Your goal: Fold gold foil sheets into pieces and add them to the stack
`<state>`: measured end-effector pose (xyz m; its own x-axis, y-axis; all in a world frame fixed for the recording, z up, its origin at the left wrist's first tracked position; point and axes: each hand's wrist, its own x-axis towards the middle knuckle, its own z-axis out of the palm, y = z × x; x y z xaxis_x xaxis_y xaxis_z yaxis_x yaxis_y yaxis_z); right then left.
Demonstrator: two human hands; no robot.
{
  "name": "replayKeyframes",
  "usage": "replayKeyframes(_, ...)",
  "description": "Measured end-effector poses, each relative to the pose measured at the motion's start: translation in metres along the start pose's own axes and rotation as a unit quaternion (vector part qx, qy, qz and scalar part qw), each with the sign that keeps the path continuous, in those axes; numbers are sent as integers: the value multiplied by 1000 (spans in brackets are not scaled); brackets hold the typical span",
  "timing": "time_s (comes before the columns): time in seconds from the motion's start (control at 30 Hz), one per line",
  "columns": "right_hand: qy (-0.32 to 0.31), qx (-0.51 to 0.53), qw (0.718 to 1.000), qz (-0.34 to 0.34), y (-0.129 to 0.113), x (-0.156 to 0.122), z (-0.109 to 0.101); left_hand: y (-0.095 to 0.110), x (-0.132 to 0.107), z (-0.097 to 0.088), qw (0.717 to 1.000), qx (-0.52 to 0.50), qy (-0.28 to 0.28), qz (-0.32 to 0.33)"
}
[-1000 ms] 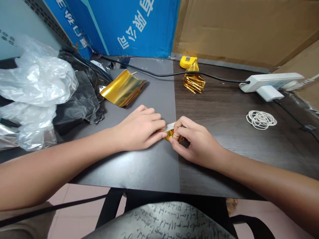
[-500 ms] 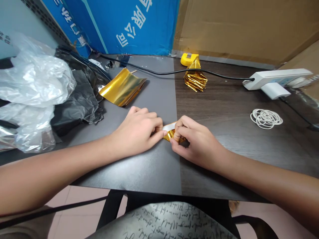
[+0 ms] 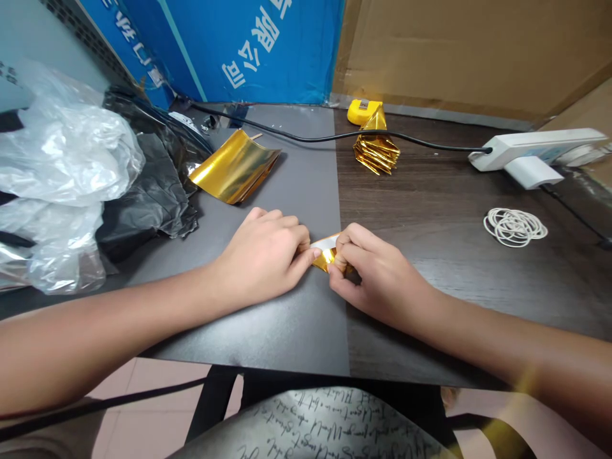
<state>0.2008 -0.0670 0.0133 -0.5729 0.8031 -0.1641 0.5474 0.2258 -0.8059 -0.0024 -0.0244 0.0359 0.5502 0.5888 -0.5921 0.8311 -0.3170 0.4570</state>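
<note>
Between my two hands lies a small piece of gold foil paper (image 3: 324,257), folded so that a strip of its white back shows along the top. My left hand (image 3: 275,248) pinches its left end, thumb and fingers closed on it. At the right end my right hand (image 3: 366,264) grips it with curled fingers, which hide part of the foil. Farther back on the left rests a stack of gold foil sheets (image 3: 235,167), slightly curved. A bundle of folded gold foil pieces (image 3: 376,150) sits at the back, against a yellow tape measure (image 3: 362,112).
A black cable (image 3: 306,138) crosses the table's back to a white power strip (image 3: 540,150). White rubber-band-like loops (image 3: 515,227) lie at right. Clear plastic bags (image 3: 71,159) and a black bag (image 3: 148,191) are heaped at left. A blue box (image 3: 287,70) and cardboard (image 3: 454,57) stand behind.
Both hands stay almost in place on the gold foil paper. Slightly more of its gold face shows and catches light between the fingers. The view has shifted a little.
</note>
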Motion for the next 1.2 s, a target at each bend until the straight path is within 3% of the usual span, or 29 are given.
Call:
replayKeyframes(0.3, 19, -64, 997, -45, 0, 1, 2, 2, 1, 0, 1000, 3, 0, -5)
replayKeyframes(1.2, 1, -22, 1000, -20, 2, 0, 0, 3, 0, 1, 999, -30, 5, -9)
